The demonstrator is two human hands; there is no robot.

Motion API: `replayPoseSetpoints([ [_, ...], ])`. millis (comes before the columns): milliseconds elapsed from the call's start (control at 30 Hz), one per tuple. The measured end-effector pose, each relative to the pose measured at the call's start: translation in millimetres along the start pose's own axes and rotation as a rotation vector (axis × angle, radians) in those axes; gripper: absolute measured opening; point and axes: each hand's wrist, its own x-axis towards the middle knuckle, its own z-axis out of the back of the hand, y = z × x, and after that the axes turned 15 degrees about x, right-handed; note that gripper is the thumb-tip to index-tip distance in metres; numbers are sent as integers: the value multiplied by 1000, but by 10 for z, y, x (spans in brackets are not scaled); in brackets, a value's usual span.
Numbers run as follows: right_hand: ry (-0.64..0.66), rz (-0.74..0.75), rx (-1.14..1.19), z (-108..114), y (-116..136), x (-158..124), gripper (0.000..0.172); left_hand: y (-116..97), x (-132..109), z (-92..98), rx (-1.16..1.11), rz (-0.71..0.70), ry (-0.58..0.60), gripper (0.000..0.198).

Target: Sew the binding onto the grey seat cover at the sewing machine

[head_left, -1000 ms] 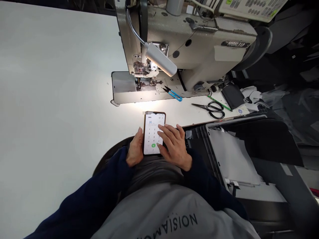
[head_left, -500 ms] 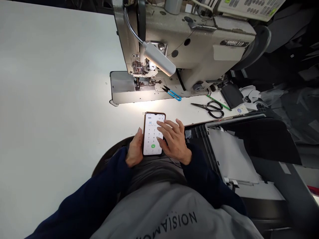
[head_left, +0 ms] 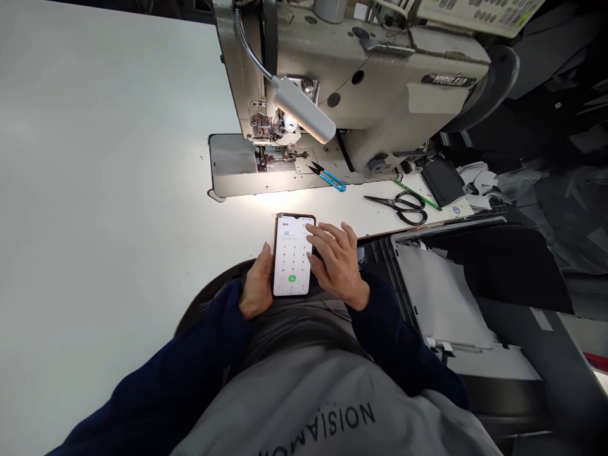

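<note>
A smartphone (head_left: 292,259) with a lit dial pad and a green call button is upright in front of my body, at the table's front edge. My left hand (head_left: 258,285) grips it along its left side, the thumb on the edge and the other fingers hidden behind. Over the right edge of the screen hovers my right hand (head_left: 338,261), its fingers spread and slightly bent, holding nothing. Whether a fingertip touches the glass I cannot tell.
A sewing machine (head_left: 380,69) with a lit lamp (head_left: 304,111) stands ahead on the white table (head_left: 95,190). Blue thread snips (head_left: 329,177) lie on its bed. Black scissors (head_left: 399,206) and a green pencil (head_left: 417,195) are at the right. White sheets (head_left: 441,294) fill a dark tray beside me.
My right hand has shifted a little to the right, away from the dial pad, uncovering its right column of keys. The left hand and the phone stay in place.
</note>
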Motion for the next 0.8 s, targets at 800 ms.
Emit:
replayPoseSetpoints([
  [800,201,301,109,-315,332,480,17,-210,-471,365,-144,-101,-7,59],
])
